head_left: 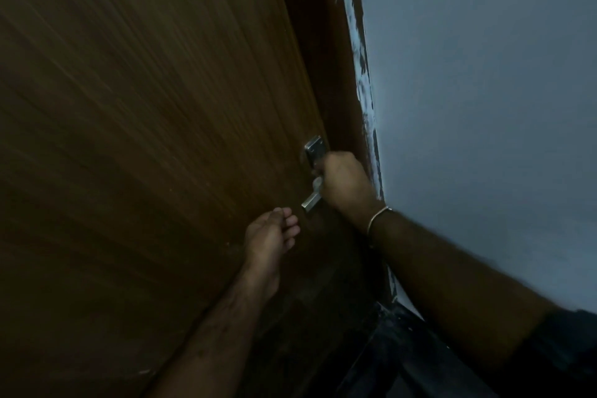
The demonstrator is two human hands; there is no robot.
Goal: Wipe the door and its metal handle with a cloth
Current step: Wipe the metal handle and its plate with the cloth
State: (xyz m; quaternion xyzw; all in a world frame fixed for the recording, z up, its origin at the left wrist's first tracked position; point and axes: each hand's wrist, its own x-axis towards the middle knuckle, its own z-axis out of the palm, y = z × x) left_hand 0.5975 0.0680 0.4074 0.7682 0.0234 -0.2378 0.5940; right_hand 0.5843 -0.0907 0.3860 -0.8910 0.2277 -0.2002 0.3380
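The handle (312,176) was seen on the door (145,139) near its right edge, with its plate uppermost and its lever running down and slightly left, so that the long axis lay roughly from 1 o'clock to 7 o'clock. The right hand (345,179) was closed at the handle's right side, its fingers curled against the metal below the plate; whether the lever itself was gripped could not be told. The left hand (269,236) was held just beside the lever's free end, at about 8 o'clock from it, fingers loosely curled and nothing held. No cloth could be made out in either hand. The right hand was judged the nearer, already at the handle.
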